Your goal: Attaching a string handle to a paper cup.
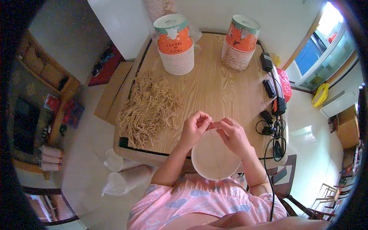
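So both hands are up at the far rim of a white paper bucket (213, 159) that sits at the near edge of the wooden table (214, 88), right in front of the person. The left hand (194, 128) has its fingers pinched together on a thin tan string (211, 143), and the right hand (232, 134) is pinched on the same string just beside it, fingertips almost touching. The string runs down across the inside of the bucket.

To the left there's a big messy pile of the same tan strings (147, 109) on the table. At the far end stand two stacks of orange printed buckets, one on the left (175, 44) and one on the right (240, 42). Black chargers and cables (274, 115) lie along the right edge.
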A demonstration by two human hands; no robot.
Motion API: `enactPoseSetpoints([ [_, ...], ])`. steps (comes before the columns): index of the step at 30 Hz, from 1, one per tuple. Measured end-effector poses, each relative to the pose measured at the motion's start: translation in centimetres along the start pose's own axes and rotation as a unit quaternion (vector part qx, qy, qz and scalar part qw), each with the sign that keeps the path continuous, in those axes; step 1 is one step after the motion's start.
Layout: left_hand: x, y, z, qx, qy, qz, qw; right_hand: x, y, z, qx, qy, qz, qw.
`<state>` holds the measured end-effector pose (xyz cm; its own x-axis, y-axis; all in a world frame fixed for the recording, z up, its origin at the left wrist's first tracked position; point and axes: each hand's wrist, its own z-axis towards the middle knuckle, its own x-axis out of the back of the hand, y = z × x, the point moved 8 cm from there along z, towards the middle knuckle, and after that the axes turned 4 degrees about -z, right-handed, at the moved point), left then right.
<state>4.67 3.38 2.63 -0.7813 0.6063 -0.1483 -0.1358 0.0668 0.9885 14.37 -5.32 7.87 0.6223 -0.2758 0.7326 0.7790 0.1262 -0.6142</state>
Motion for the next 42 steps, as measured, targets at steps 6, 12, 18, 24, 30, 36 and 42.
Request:
enactPoseSetpoints([
  [6,-0.3,0.1,-0.6,0.033,-0.001,-0.070,0.997,1.0,-1.9,0.8,0.039,0.030,-0.044,0.998],
  [12,-0.2,0.0,-0.4,0.037,-0.003,-0.047,0.998,0.7,-1.7,1.2,0.035,0.008,-0.057,0.998],
  [18,-0.1,-0.8,-0.1,0.046,-0.011,-0.073,0.996,0.5,-0.9,1.3,0.010,0.022,-0.006,1.000],
  [24,0.0,-1.3,0.0,0.042,-0.007,-0.074,0.996,0.9,-0.6,1.2,-0.040,0.020,0.038,0.998],
  [30,0.2,-0.5,-0.1,0.031,0.002,-0.031,0.999,1.0,0.3,1.2,-0.034,0.031,0.107,0.993],
  [36,-0.9,0.1,-0.3,0.037,-0.040,-0.115,0.992,-1.4,6.4,1.1,-0.166,-0.041,0.286,0.943],
  [42,-1.1,-0.4,-0.2,0.040,-0.049,-0.138,0.988,-4.1,7.0,0.6,-0.199,-0.193,0.395,0.876],
])
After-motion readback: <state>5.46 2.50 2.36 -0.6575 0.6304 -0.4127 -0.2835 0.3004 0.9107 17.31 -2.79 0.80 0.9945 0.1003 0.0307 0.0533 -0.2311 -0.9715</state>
